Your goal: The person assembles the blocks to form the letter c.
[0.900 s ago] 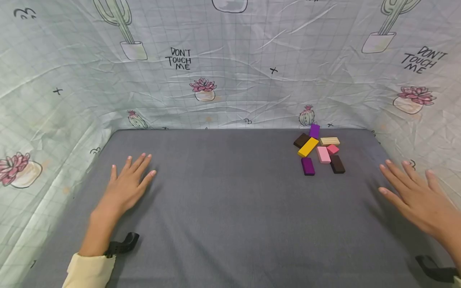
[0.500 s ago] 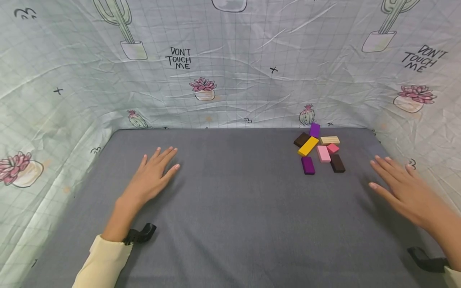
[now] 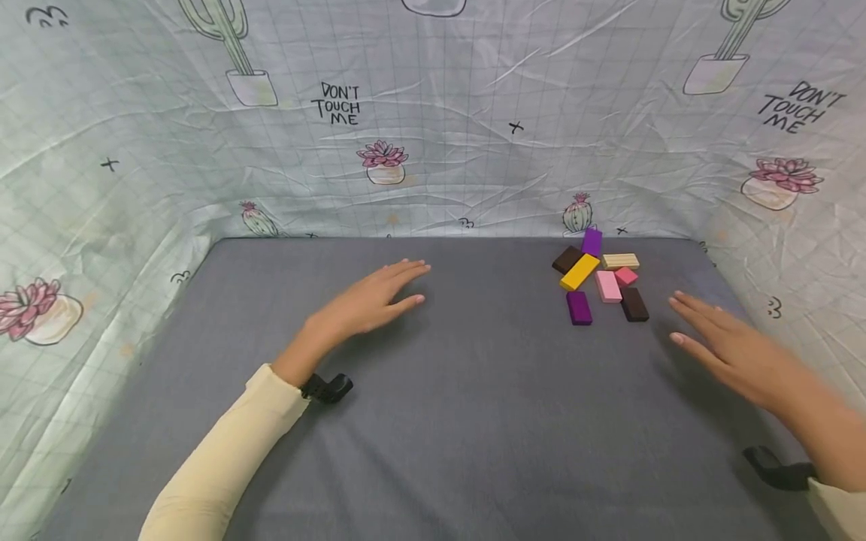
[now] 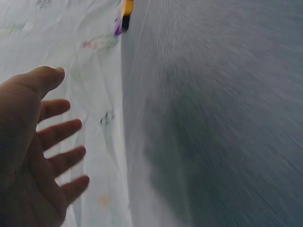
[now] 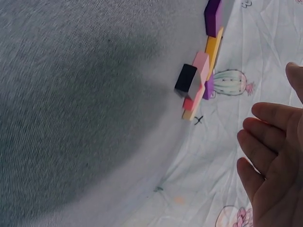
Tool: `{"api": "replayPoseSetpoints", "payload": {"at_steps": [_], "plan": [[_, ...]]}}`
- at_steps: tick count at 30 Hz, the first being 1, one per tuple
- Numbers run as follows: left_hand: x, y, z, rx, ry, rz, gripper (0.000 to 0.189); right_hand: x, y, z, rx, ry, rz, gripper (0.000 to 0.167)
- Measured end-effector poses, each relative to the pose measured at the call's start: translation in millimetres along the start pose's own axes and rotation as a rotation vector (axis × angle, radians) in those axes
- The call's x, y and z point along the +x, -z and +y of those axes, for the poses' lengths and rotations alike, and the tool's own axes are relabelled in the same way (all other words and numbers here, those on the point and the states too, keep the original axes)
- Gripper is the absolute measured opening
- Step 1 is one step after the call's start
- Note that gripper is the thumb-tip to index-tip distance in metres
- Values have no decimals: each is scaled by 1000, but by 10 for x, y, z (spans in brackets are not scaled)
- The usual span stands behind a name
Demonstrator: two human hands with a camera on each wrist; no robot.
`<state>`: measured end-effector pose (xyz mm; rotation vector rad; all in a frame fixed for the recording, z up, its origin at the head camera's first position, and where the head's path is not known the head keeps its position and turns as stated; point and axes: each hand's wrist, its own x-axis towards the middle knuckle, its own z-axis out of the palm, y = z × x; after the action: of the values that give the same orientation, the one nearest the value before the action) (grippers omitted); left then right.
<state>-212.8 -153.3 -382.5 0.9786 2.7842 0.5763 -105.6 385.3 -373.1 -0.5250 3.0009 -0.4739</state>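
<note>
Small rectangular blocks lie in a loose cluster at the back right of the grey cloth. Among them are a yellow block [image 3: 579, 272], a pink block [image 3: 608, 287], a purple block [image 3: 579, 308] at the front, a dark brown block [image 3: 634, 304] and a plain wood block [image 3: 620, 261]. The yellow block leans on another dark brown block [image 3: 567, 260]. My left hand [image 3: 368, 300] hovers above the cloth, left of the cluster, fingers extended and holding nothing. Just right of the blocks, my right hand [image 3: 737, 357] is also raised, its fingers extended and touching nothing.
The grey cloth [image 3: 473, 421] covers the work surface. Behind it and at both sides hang pale printed curtains [image 3: 460, 98] with cactus drawings. A black wrist strap [image 3: 328, 388] sits on the left wrist, another strap [image 3: 778, 469] on the right.
My left hand has swept right and slightly away from me, toward the blocks. My right hand has shifted a little left, nearer the cluster. The blocks keep their places.
</note>
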Motion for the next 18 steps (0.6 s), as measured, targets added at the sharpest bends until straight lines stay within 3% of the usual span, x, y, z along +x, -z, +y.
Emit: {"api": "replayPoseSetpoints", "payload": {"at_steps": [3, 7, 13, 18], "plan": [[259, -28, 70, -14, -65, -41, 59, 41, 2, -51, -6, -46, -50, 67], [590, -64, 116, -28, -162, -79, 56, 138, -19, -108, -39, -49, -74, 67], [1106, -140, 215, -67, -306, -150, 52, 290, -40, -170, -77, -13, -95, 67], [1535, -271, 382, -48, -363, -222, 52, 457, -90, -245, -80, 65, -91, 60]]}}
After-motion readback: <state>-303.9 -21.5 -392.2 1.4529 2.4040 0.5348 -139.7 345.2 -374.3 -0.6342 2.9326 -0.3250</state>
